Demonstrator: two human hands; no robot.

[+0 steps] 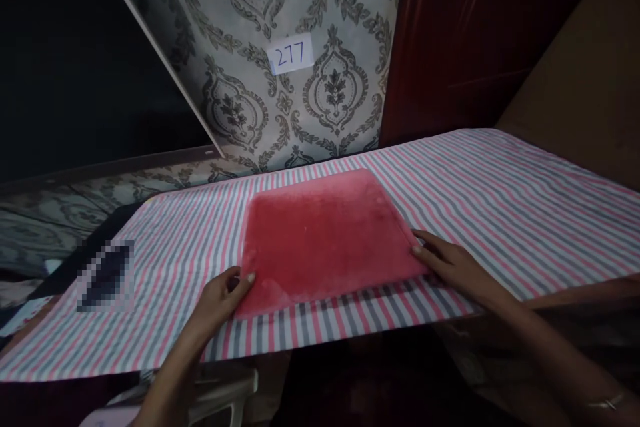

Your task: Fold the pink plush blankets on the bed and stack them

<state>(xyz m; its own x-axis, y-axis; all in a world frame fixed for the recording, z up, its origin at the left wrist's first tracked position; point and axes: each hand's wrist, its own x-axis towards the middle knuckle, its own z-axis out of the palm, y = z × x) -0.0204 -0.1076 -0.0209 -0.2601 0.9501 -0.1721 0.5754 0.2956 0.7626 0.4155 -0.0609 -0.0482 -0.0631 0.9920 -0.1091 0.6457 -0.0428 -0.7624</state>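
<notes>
A flat, roughly square red plush pad (320, 240) lies over the striped cloth, its near edge close to the front of the table. My left hand (226, 293) pinches the pad's left edge near the front corner, thumb on top and fingers underneath. On the opposite side, my right hand (443, 259) grips the right edge near its front corner, thumb and index finger closed on the rim. Whether the pad rests fully on the cloth or is slightly raised, I cannot tell.
A pink, grey and white striped cloth (500, 207) covers the table. Behind stand a patterned wall with a paper marked 277 (291, 53), a dark screen (90, 67) and a dark red panel (460, 40). A blurred-out dark object (106, 277) lies left. Below is a white stool (225, 390).
</notes>
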